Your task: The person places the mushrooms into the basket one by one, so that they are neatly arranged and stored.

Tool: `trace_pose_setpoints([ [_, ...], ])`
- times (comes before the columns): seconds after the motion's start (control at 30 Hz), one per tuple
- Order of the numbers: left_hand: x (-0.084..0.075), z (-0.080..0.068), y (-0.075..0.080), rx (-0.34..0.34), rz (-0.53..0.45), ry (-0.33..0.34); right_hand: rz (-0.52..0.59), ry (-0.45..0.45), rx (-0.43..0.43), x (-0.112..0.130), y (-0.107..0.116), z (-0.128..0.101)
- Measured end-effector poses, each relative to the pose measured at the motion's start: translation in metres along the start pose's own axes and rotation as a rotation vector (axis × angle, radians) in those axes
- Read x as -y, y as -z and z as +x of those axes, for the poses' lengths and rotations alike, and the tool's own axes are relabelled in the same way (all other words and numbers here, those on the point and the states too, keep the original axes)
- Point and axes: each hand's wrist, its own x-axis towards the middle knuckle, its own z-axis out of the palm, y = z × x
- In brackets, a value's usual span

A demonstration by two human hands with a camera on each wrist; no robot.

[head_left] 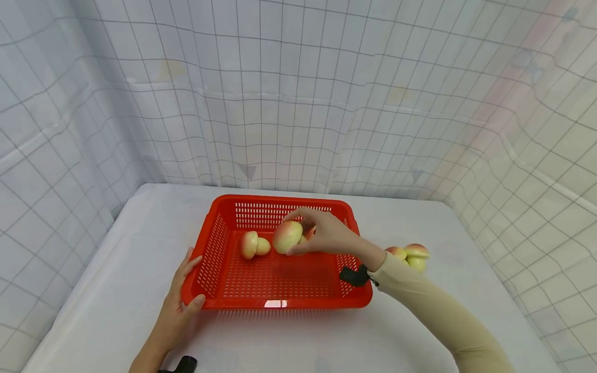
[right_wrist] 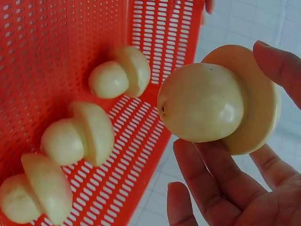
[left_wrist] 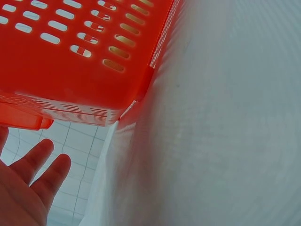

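Note:
My right hand [head_left: 322, 233] pinches a toy mushroom [head_left: 287, 237] with a pale yellow stem and a reddish cap, above the red plastic basket [head_left: 280, 304]. In the right wrist view the mushroom [right_wrist: 202, 103] sits between thumb and fingers, its rounded stem end towards the basket. Three similar mushrooms lie inside the basket; the leftmost mushroom [head_left: 254, 245] is plain in the head view, the others are largely behind my hand. My left hand [head_left: 174, 305] rests on the basket's front left corner, thumb and fingertips touching the rim. In the left wrist view its fingers [left_wrist: 51, 174] look extended.
On the white-covered table [head_left: 121, 274], right of the basket, lie more toy mushrooms [head_left: 416, 257], partly hidden by my right forearm. White gridded curtains [head_left: 280, 103] enclose the table at the back and sides.

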Motion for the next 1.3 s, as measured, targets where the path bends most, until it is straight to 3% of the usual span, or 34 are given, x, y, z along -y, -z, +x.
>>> trace_pose_setpoints([
  [0.27, 0.0, 0.001, 0.0, -0.004, -0.006, -0.012, -0.027, 0.034, 0.091, 0.001, -0.024, 0.024],
  [0.57, 0.0, 0.001, 0.0, -0.003, 0.011, 0.009, -0.073, 0.01, 0.168, -0.003, -0.049, 0.041],
  [0.93, 0.003, 0.001, -0.001, -0.003, 0.001, -0.001, 0.031, -0.019, 0.292, -0.009, -0.072, 0.053],
  [1.3, 0.004, 0.001, -0.001, -0.003, -0.004, 0.0, -0.002, -0.066, 0.362, -0.011, -0.083, 0.061],
])
